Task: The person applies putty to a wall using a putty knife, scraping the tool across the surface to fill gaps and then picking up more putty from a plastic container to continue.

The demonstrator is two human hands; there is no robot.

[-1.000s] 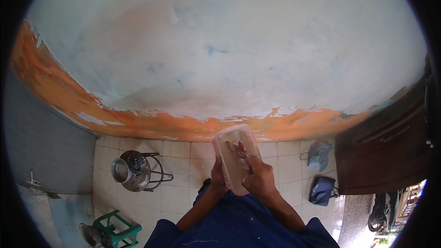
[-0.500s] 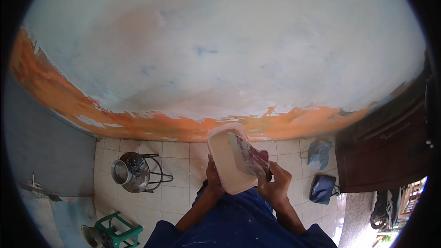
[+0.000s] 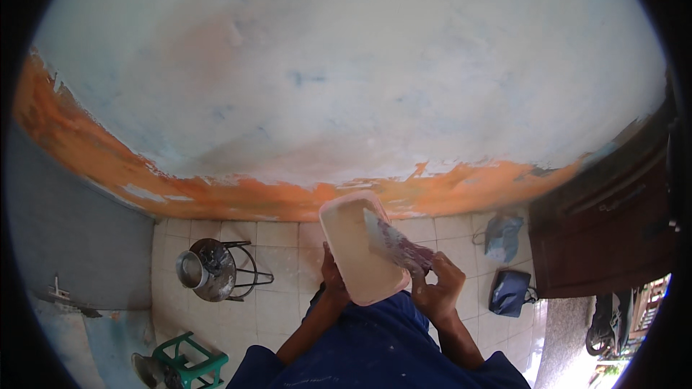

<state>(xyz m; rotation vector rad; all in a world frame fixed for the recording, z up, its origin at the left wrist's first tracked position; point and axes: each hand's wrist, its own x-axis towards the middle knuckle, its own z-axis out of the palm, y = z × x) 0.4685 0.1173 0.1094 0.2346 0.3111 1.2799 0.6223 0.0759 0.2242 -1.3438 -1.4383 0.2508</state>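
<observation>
My left hand (image 3: 333, 274) grips the side of a pale pink rectangular tray (image 3: 349, 259) holding beige, creamy paste. My right hand (image 3: 440, 287) is closed on a flat scraper (image 3: 405, 243), its wide blade smeared and reaching diagonally over the paste from the tray's right side. Beyond the tray is the wall (image 3: 404, 79), pale and patchy, with a rough orange band (image 3: 216, 198) along its foot. The tips of the fingers under the tray are partly hidden.
Left on the tiled floor (image 3: 281, 317): a round stool (image 3: 215, 284) bearing a metal pot (image 3: 189, 271), and a green plastic stool (image 3: 202, 367) with another vessel. Right: pale blue bag (image 3: 503, 238), dark blue bag (image 3: 508, 292), brown door (image 3: 598, 230), a vehicle outside (image 3: 602, 324).
The scraper, earlier down inside the tray, has risen and turned to lie diagonally over it. My right hand has moved right; the tray has shifted slightly left.
</observation>
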